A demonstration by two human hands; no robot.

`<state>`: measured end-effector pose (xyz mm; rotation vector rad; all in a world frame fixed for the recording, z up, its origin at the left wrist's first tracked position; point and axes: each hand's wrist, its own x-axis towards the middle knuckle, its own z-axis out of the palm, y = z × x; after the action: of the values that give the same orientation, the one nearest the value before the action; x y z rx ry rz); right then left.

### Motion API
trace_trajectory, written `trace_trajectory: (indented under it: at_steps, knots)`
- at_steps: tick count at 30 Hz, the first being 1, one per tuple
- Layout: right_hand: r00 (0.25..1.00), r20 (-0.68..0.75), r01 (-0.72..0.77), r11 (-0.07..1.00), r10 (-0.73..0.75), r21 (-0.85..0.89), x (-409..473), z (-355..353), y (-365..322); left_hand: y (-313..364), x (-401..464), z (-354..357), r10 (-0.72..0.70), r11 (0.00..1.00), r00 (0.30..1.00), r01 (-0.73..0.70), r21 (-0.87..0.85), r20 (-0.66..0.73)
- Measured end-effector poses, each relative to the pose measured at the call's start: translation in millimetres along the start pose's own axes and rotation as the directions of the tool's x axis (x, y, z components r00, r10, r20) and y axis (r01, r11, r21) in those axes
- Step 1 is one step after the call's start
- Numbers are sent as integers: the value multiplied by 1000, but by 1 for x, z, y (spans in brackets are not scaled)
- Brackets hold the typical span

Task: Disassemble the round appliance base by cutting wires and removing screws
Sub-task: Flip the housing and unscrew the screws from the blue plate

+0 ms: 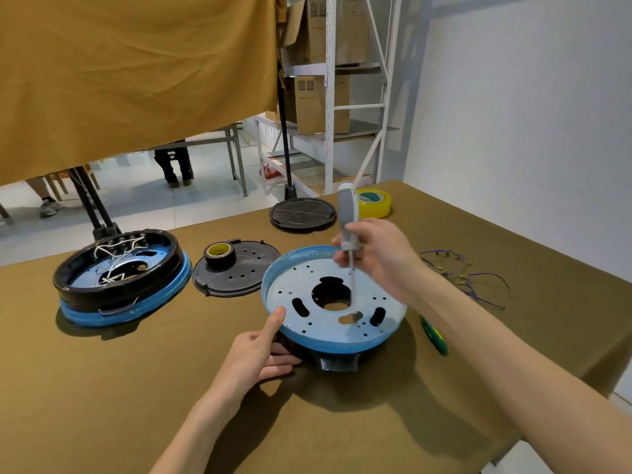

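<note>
- Now your right hand (374, 256) clamps the grey-handled screwdriver (349, 220) upright over the round blue-rimmed appliance base (307, 333).
- Your left hand (263, 350) grips its seven o'clock rim.

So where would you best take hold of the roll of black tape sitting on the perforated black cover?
Probably from above, across its outer wall. The black tape roll lies flat with its core hole facing up on the black cover, its sides free, so thumb and fingers can straddle it or hook into the core.
</note>
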<state>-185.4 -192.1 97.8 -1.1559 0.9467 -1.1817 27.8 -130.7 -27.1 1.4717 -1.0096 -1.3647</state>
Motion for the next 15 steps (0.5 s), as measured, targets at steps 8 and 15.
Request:
trace_trajectory:
  at_steps: [8, 15]
  knots:
    - [982, 189, -23, 979, -17, 203, 20, 68, 28, -2, -1, 1, 32, 998, 997, -36, -60, -70]
    - [966, 246, 9, 960, -81, 279, 22, 75, 41, -7, 8, -6, 21, 1000, 1000, -21, -8, 9]
